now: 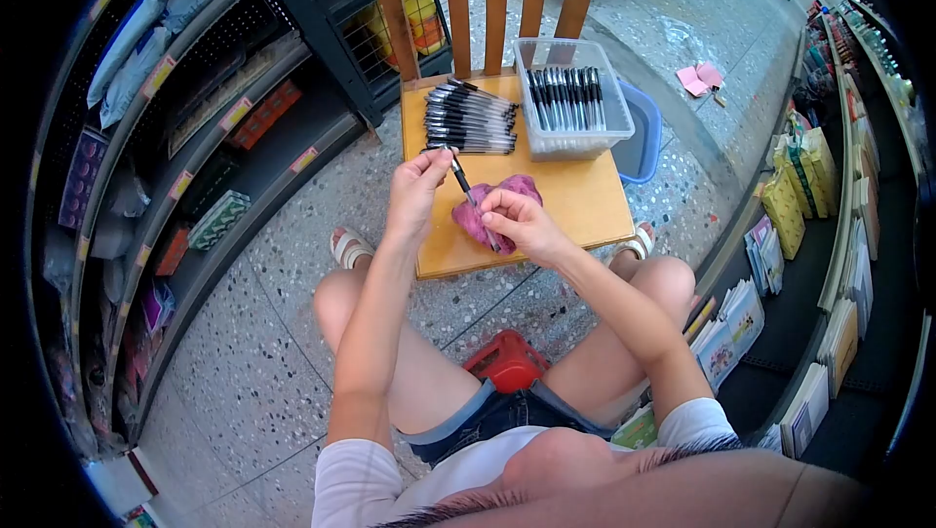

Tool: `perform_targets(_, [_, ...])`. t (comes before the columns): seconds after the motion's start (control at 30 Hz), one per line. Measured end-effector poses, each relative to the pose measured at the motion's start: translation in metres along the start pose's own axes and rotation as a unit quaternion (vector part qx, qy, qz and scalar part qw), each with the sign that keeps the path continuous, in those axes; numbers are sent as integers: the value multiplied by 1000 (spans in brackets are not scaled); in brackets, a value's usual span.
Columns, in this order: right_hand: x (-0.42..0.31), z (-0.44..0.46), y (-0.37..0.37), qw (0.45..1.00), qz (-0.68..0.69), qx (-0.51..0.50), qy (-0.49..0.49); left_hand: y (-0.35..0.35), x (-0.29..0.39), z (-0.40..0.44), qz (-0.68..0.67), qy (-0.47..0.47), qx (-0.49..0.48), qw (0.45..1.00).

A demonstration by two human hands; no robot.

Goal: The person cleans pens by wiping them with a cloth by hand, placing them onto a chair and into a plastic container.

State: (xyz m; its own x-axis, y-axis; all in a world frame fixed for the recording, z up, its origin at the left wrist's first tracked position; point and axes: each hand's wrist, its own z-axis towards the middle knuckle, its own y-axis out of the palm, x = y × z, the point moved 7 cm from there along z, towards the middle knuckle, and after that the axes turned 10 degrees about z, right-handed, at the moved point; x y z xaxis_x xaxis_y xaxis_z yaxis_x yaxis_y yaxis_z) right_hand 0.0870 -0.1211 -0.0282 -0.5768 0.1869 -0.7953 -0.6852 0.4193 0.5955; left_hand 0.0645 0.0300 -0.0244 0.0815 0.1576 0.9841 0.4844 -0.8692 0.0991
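Note:
A black-capped clear pen [461,177] is held slanting over the wooden chair seat [575,198]. My left hand [419,187] pinches its upper, black end. The fingers of my right hand [524,223] are closed around its lower, clear part. Beneath the pen lies a crumpled purple cloth [472,220]. Beyond my left hand, several similar pens [468,120] lie side by side on the seat in a fanned stack. More black-topped pens [567,99] stand in a clear plastic box [582,146] at the seat's right rear.
The chair's slatted back [495,1] rises behind the pens. A blue basin [641,128] sits on the floor beside the chair. Shelves of goods [229,118] curve along the left, and shelves of books [731,333] along the right. Pink paper [699,78] lies on the floor.

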Motion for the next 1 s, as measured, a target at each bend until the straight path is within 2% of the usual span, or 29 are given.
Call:
perform_targets(0.17, [3,1,-6,999,28,2,-16,7,4,-1,-54,-5,-44,998])
perform_targets(0.27, [0,1,-6,996,86,22,-21,20,2,-8,-21,-12,-90,996])
perform_targets(0.4, [-3,1,-9,992,125,32,-14,33,-5,-13,-49,-53,-138,988])
perform_targets(0.5, [1,3,-11,993,112,34,-13,24,5,-9,-2,26,-73,997])
perform_targets(1.0, [13,-1,0,998,51,-22,10,-19,10,3,-101,7,51,994])
